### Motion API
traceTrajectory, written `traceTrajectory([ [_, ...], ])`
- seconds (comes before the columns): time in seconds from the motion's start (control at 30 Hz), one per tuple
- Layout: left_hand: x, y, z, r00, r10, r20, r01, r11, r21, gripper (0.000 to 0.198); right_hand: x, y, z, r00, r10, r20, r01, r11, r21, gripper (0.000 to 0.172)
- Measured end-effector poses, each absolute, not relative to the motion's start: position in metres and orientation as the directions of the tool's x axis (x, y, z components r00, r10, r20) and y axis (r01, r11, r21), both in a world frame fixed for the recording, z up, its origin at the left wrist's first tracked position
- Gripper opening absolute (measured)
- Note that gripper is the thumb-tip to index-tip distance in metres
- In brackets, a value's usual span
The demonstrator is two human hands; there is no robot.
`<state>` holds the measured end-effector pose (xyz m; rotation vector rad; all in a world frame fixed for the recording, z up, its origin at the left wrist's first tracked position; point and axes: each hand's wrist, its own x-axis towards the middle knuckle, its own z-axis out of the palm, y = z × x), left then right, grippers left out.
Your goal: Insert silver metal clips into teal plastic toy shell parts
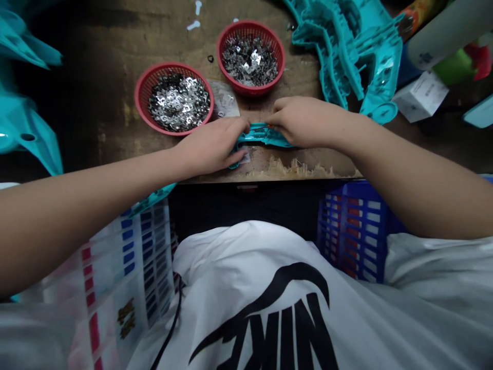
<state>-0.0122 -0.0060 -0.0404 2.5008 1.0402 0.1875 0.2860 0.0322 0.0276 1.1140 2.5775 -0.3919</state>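
While the left hand [210, 146] and right hand [308, 122] grip a teal plastic part [262, 134], fingers [241, 126] closed on its ends

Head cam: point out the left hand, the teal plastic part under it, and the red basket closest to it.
Left hand [210, 146]: head view, back of the hand.
Teal plastic part [262, 134]: head view, exposed middle between both hands.
Red basket [136, 96]: head view, left rim.

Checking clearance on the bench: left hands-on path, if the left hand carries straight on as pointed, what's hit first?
Likely the right hand's fingertips, just ahead of the left hand. The teal plastic part lies right under that line, though, and depth is unclear, so it could touch that first.
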Motion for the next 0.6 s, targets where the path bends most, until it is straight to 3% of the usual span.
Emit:
traceTrajectory([
  [0.2, -0.015, -0.008, -0.039, 0.75, 0.661, -0.027, 0.608, -0.671, 0.425, 0.075, 0.275, 0.023, 0.034, -0.578, 0.687, -0.441, 0.774, 0.632, -0.031, 0.042],
  [0.4, -0.016, -0.004, -0.04, 0.777, 0.627, -0.055, 0.583, -0.683, 0.44, 0.081, 0.257, 0.007, 0.049, -0.514, 0.727, -0.456, 0.789, 0.609, 0.082, 0.049],
  [0.6, -0.014, 0.002, -0.046, 0.805, 0.591, -0.057, 0.55, -0.707, 0.445, 0.088, 0.245, 0.003, 0.061, -0.446, 0.768, -0.46, 0.834, 0.543, 0.099, 0.053],
])
